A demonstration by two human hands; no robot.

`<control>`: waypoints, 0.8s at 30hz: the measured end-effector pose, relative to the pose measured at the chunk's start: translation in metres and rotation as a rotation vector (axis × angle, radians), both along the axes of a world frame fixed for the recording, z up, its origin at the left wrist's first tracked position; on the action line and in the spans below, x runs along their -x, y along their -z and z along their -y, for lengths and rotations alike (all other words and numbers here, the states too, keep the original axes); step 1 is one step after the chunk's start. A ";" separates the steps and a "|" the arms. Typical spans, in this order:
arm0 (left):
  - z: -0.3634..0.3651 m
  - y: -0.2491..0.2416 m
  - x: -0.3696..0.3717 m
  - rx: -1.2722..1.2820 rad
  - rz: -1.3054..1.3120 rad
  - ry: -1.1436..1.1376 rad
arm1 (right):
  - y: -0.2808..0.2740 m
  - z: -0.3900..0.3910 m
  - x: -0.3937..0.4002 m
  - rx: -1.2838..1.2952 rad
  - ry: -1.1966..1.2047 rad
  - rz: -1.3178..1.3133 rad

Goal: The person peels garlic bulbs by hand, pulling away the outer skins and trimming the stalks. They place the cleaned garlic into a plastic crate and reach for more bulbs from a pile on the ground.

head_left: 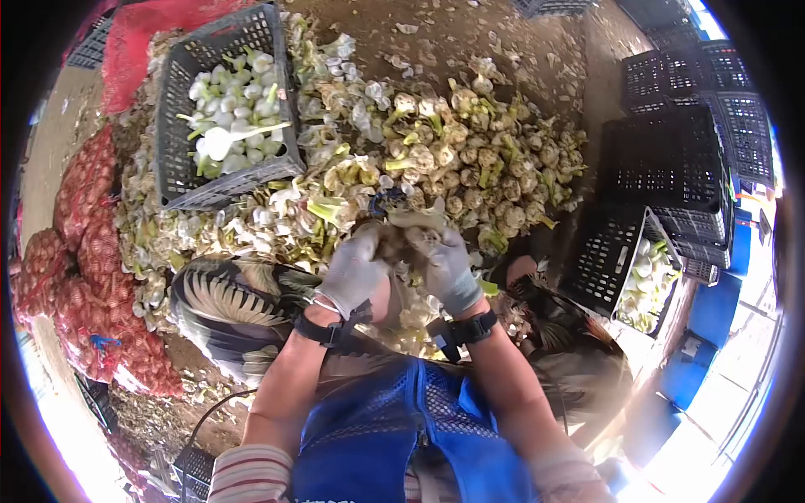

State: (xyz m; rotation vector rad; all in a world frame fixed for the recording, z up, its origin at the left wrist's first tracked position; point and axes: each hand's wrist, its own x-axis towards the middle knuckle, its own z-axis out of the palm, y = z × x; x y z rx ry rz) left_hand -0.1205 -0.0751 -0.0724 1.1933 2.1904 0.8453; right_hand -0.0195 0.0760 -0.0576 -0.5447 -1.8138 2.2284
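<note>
My left hand (pixel 354 270), in a pale work glove, is closed at the left side of a soil-brown garlic bulb (pixel 394 245) in front of my knees. From the other side my right hand (pixel 449 267), gloved too, curls its fingers round the bulb; they hide much of it. Just beyond the fingertips is a small dark-blue object (pixel 387 199), its kind unclear. A large heap of unpeeled garlic (pixel 495 172) with green stems spreads ahead of my hands. Loose papery skins (pixel 251 220) cover the ground to the left.
At the upper left, a black crate (pixel 289 159) holds peeled white garlic. Red mesh sacks (pixel 109 323) of garlic lie at the far left. On the right, black crates (pixel 662 155) are stacked beside a tilted crate (pixel 599 261) with more white garlic.
</note>
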 end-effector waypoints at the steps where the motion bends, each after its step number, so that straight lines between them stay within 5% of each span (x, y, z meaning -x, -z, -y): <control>1: -0.004 -0.003 -0.001 -0.071 0.617 -0.405 | 0.057 -0.003 -0.028 0.256 0.232 0.219; 5: -0.007 -0.008 0.018 -0.113 0.890 -0.645 | 0.111 -0.037 -0.100 0.317 0.671 0.586; 8: -0.023 -0.005 0.020 -0.209 0.976 -0.734 | 0.128 -0.063 -0.107 0.242 0.602 0.765; 10: -0.035 0.000 0.017 -0.163 0.959 -0.766 | 0.136 -0.064 -0.083 -0.708 0.315 0.692; 13: -0.033 0.022 0.017 -0.056 1.001 -0.695 | 0.137 -0.053 -0.036 -0.845 0.183 0.610; 15: -0.047 0.017 0.010 -0.127 1.018 -0.846 | 0.145 -0.034 -0.029 -0.818 -0.064 0.909; 17: -0.045 0.023 0.016 -0.093 1.066 -0.818 | 0.162 -0.011 -0.065 -0.985 -0.470 0.708; 19: -0.047 0.024 0.016 -0.111 1.040 -0.856 | 0.208 0.027 -0.119 -0.829 -0.736 0.752; 22: -0.046 0.039 0.011 -0.115 1.039 -0.845 | 0.182 -0.005 -0.133 -0.648 -0.949 0.523; 24: -0.046 0.045 0.008 -0.077 0.975 -0.790 | 0.142 -0.038 -0.089 -0.638 -0.698 0.931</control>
